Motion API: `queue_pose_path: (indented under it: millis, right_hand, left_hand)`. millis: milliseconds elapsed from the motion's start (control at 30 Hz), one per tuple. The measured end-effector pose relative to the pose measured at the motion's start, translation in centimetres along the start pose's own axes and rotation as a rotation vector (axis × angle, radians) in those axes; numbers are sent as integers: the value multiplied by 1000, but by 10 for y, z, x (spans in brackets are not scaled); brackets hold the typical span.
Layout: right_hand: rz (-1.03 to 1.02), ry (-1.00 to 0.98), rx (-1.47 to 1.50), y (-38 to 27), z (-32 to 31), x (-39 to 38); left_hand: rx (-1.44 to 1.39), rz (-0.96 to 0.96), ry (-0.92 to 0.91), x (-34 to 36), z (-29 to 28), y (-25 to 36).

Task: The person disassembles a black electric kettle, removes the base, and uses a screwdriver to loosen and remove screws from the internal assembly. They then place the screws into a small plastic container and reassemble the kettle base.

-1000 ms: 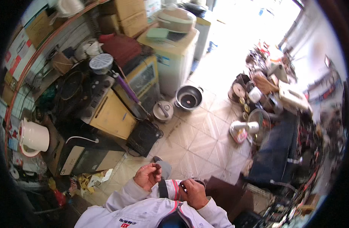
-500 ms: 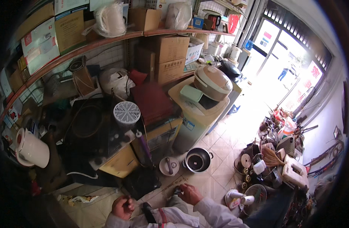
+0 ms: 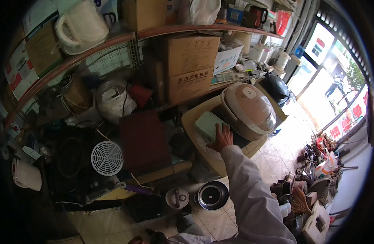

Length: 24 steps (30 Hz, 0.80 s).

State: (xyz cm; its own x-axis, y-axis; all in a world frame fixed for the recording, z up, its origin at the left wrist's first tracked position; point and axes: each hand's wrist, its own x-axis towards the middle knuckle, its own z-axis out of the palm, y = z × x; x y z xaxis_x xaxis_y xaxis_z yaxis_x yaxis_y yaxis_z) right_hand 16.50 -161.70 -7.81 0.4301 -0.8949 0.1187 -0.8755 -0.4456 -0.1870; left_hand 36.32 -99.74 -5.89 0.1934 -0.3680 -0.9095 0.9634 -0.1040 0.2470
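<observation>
My right arm stretches forward, and my right hand [image 3: 223,138] rests its spread fingers at the near right edge of a flat, pale green box [image 3: 206,122]. Whether it grips the box cannot be made out. This box lies on a yellowish cabinet top [image 3: 194,140], beside a large beige and pinkish rice cooker [image 3: 252,107] with its lid down. Only a dark sliver of my left hand [image 3: 136,240] shows at the lower edge, its fingers hidden. On the floor ahead of me stand a dark pan [image 3: 212,195] and a round lid with a knob [image 3: 178,198].
To the left, a white slotted disc [image 3: 107,158] sits near a dark red box [image 3: 144,140] and a black cooktop [image 3: 69,156]. Cardboard boxes [image 3: 193,55] stand under a shelf [image 3: 174,29]. Piled metal parts and a broom [image 3: 299,199] line the right side, near the bright doorway.
My right hand has moved from near my lap up and forward to the pale green box. My left hand has dropped almost out of sight. The view has shifted closer to the cabinet.
</observation>
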Motion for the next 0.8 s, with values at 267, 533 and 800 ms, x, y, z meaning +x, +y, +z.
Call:
queue_pose_path:
  millis: [267, 533, 800]
  right_hand:
    - [62, -226, -75, 29, 27, 70]
    - [91, -113, 20, 44, 22, 41]
    - [228, -109, 492, -13, -22, -197]
  left_hand:
    - [-37, 94, -11, -22, 65, -16]
    - [24, 56, -174, -2, 83, -7]
    - [234, -124, -278, 53, 84, 26]
